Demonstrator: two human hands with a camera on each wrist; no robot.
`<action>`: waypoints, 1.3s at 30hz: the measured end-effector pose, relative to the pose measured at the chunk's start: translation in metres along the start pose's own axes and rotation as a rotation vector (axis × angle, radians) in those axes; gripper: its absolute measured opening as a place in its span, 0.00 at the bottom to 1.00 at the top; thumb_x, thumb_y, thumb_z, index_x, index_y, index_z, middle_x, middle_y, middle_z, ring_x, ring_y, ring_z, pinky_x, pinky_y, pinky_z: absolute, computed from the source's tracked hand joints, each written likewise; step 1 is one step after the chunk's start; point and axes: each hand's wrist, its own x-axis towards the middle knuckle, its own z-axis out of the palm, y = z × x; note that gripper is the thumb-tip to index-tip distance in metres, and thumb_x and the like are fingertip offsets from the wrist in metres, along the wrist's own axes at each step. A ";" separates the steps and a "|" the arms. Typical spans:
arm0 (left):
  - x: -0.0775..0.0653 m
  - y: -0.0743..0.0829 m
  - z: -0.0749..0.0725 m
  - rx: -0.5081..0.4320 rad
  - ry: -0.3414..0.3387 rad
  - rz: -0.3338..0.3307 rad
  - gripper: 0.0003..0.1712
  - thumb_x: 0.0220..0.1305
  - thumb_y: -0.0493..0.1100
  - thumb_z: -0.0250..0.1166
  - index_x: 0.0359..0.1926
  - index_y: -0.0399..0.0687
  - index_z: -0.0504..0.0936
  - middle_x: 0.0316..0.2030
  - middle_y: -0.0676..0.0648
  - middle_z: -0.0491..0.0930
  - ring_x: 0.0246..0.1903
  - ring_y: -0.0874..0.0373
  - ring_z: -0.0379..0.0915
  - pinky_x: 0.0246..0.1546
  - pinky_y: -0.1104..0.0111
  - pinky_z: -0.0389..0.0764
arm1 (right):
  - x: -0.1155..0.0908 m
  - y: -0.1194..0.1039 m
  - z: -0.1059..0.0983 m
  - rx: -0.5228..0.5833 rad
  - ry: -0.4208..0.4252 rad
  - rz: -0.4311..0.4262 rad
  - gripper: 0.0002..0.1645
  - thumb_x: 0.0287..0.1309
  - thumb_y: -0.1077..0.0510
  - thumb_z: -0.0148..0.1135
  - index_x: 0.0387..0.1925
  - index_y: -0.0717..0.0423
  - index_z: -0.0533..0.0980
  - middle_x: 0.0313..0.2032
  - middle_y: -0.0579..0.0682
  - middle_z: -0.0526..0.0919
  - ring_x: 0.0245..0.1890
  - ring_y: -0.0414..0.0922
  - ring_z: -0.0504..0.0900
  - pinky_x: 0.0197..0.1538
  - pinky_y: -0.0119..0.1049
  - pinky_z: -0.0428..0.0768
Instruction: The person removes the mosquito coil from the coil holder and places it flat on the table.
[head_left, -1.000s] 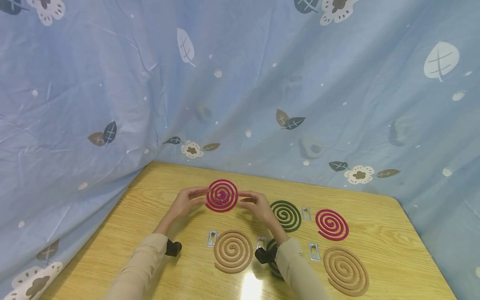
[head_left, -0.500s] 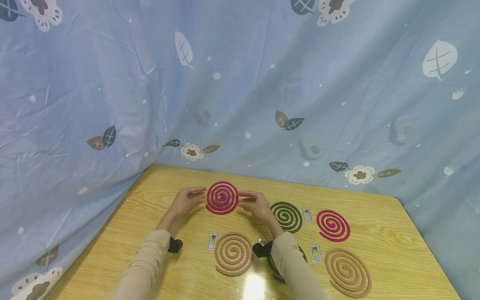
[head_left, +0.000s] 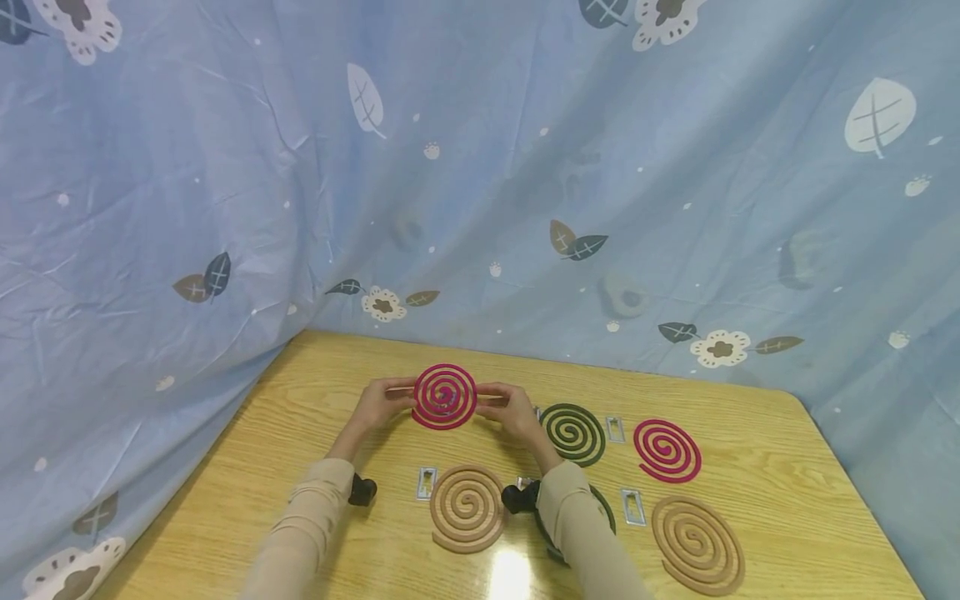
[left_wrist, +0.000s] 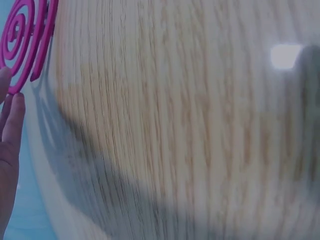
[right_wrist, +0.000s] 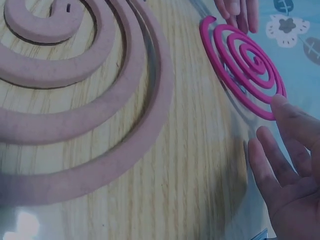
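Note:
A pink mosquito coil lies slightly raised toward the back of the table, with a bit of silvery metal showing beneath it through its turns. At its left rim, my left hand touches the edge with nearly straight fingers. My right hand is at the opposite rim; in the right wrist view its thumb meets the pink coil while the other fingers extend below, apart from it. The left wrist view shows only part of the left hand beside the coil.
A tan coil lies in front, with a silver metal piece beside it. To the right are a dark green coil, another pink coil and another tan coil. My right forearm partly covers a second green coil. A blue curtain hangs behind.
My left fingers were slightly apart from the pink coil half a second ago and now touch its rim. The right hand stays at its side. The coil has barely moved.

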 end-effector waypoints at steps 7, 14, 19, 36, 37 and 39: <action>0.000 0.004 0.004 0.025 0.018 -0.020 0.22 0.61 0.27 0.62 0.56 0.22 0.72 0.52 0.26 0.75 0.50 0.35 0.76 0.47 0.58 0.83 | 0.002 0.004 0.005 0.027 0.010 -0.038 0.21 0.54 0.74 0.63 0.52 0.73 0.74 0.51 0.69 0.78 0.47 0.61 0.81 0.48 0.39 0.84; 0.000 0.005 0.007 0.040 0.024 -0.049 0.22 0.60 0.26 0.63 0.55 0.21 0.72 0.50 0.25 0.75 0.48 0.35 0.77 0.44 0.61 0.85 | 0.003 0.006 0.011 0.003 0.064 -0.040 0.21 0.53 0.73 0.64 0.50 0.72 0.76 0.49 0.68 0.79 0.44 0.60 0.83 0.45 0.39 0.85; 0.002 0.004 0.009 0.038 0.021 -0.074 0.21 0.58 0.25 0.63 0.54 0.20 0.73 0.49 0.26 0.77 0.47 0.36 0.78 0.43 0.61 0.85 | 0.003 0.005 0.013 -0.022 0.104 -0.014 0.22 0.53 0.72 0.65 0.51 0.70 0.76 0.45 0.68 0.81 0.42 0.58 0.83 0.41 0.39 0.86; -0.001 0.008 0.013 0.003 0.041 -0.108 0.21 0.59 0.27 0.64 0.54 0.23 0.74 0.52 0.27 0.75 0.49 0.37 0.77 0.45 0.63 0.84 | 0.002 0.006 0.014 -0.018 0.158 -0.008 0.23 0.51 0.70 0.68 0.51 0.70 0.77 0.46 0.66 0.81 0.44 0.57 0.83 0.43 0.36 0.86; -0.001 0.008 0.013 -0.003 0.043 -0.109 0.22 0.59 0.27 0.64 0.54 0.23 0.74 0.52 0.27 0.75 0.49 0.37 0.77 0.45 0.63 0.84 | 0.002 0.006 0.014 -0.011 0.158 -0.009 0.23 0.51 0.70 0.68 0.51 0.71 0.76 0.46 0.67 0.81 0.44 0.58 0.83 0.43 0.37 0.86; -0.001 0.008 0.012 0.001 0.039 -0.097 0.21 0.59 0.27 0.64 0.54 0.23 0.74 0.52 0.27 0.75 0.50 0.37 0.76 0.46 0.63 0.84 | 0.001 0.007 0.014 -0.003 0.150 -0.020 0.24 0.50 0.70 0.68 0.51 0.72 0.75 0.46 0.68 0.80 0.45 0.59 0.82 0.43 0.38 0.86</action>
